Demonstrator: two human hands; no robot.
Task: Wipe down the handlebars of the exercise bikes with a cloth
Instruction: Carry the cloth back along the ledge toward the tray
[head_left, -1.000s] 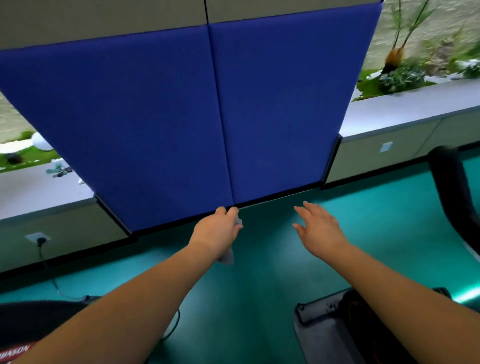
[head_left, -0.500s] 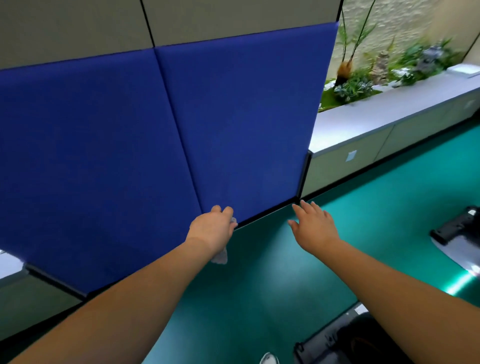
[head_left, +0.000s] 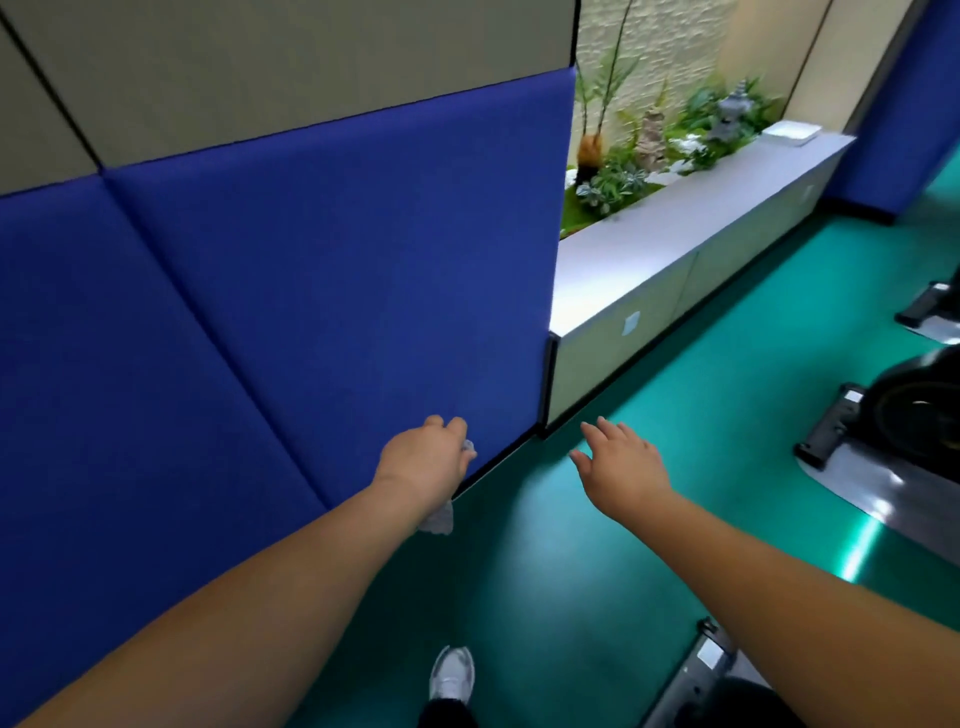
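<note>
From the head camera, my left hand (head_left: 423, 462) is stretched out in front of me with its fingers (head_left: 451, 425) curled round a small whitish cloth (head_left: 438, 518); one crumpled end hangs below my wrist and a bit pokes out by my knuckles. My right hand (head_left: 626, 467) reaches forward beside it, palm down, fingers straight and a little spread, holding nothing and touching nothing.

The one container I can see is the long planter bed (head_left: 618, 176) behind the grey worktop (head_left: 691, 208): it holds green plants, a tall stalk with an orange base, and what look like two small stone figures, blurred. A flat white tray (head_left: 790, 133) sits at the far end of the worktop.

I count two hands, one cloth, one shoe (head_left: 453, 674) of mine on the green floor (head_left: 519, 571), and parts of two exercise bikes: a dark base (head_left: 883, 415) at the right edge and another frame (head_left: 711, 660) under my right forearm. No handlebars are in sight.

The blue padded wall (head_left: 285, 312) fills the left and ends at a corner just beyond my left hand. Open floor runs between the worktop's front and the bikes.
</note>
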